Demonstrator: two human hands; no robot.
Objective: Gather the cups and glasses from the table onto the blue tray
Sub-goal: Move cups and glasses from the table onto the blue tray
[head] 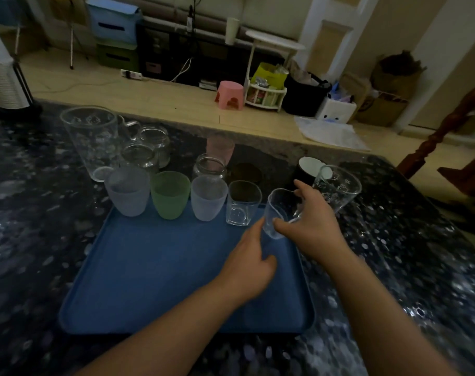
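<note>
Glassware is standing in a loose cluster at the far left of the dark speckled table (27, 240): a tall clear pitcher (90, 142) and two small jars (140, 157), all off the tray and, by my judgement, waiting their turn. A row is forming along the far rim of the blue tray (149, 267), packed side by side, presumably to keep the near area free for later pieces. From the left it is running: frosted cup (128, 195), green cup (170, 195), second frosted cup (208, 198), then a small clear glass (241, 203). Behind the row a third jar (209, 167) and a pink cup (220, 147) are sitting on the table.

The left hand (251, 267) is reaching over the tray's right portion with fingers loosely extended; its fingertips are touching or nearly touching the base of a clear tumbler (278, 213), apparently steadying it, and gripping nothing. The right hand (312, 223) is holding that tumbler, thumb low on the wall and fingers curled over the rim side, tilted slightly above the tray's far right corner (whether the base is resting on the tray cannot be told). The placing looks intended to extend the row.

Further right, a black mug (308, 166) and a printed tall glass (339, 187) are standing on the table beyond the tray. The job appears to be near its midpoint.
</note>
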